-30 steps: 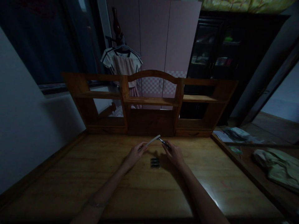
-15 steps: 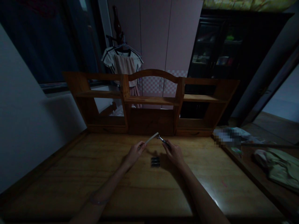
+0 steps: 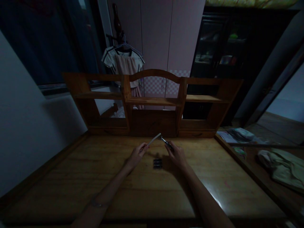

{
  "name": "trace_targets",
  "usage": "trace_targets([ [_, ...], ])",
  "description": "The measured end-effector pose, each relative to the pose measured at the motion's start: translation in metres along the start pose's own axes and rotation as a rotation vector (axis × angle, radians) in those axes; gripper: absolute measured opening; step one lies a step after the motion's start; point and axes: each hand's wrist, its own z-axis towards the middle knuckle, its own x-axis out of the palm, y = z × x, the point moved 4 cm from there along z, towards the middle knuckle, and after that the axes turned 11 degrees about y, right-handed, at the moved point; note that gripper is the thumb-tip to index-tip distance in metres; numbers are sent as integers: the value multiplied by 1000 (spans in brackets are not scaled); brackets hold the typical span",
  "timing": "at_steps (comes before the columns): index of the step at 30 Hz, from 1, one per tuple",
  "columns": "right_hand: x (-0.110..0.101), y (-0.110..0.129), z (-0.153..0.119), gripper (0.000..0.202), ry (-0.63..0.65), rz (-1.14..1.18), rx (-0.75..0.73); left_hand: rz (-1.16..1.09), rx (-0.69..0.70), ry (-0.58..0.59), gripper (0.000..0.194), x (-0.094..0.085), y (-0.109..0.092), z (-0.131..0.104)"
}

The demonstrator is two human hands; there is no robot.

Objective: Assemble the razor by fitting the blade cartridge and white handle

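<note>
My left hand (image 3: 137,154) is closed round the lower end of a thin pale strip (image 3: 155,138), which slants up to the right. In my right hand (image 3: 176,154) is a razor-like tool (image 3: 166,142) with a dark handle and a shiny metal neck. Its small head points up and left, close to the strip's upper end; whether they touch is too small to tell. Below and between the hands, a small dark pack (image 3: 157,163) with several segments lies on the wooden desk (image 3: 152,196).
A wooden shelf unit (image 3: 154,101) stands along the desk's back edge. At the right are papers and plastic (image 3: 237,135) and folded pale cloth (image 3: 285,169). A white wall (image 3: 42,126) borders the left. Clothes (image 3: 124,61) hang behind the shelf.
The head view has shifted slightly. The pale strip's upper end sits a little higher and the tool's head slightly lower. Both hands keep their hold.
</note>
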Motion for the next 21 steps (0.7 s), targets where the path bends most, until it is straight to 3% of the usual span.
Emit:
trace_targets([
  [12,0,0,-1,33,0,-23,-11,-29,-20,5,33,1,-8,-2],
  [21,-1,0,-1,33,10,-7,-1,-51,-84,27,34,2,2,-3],
])
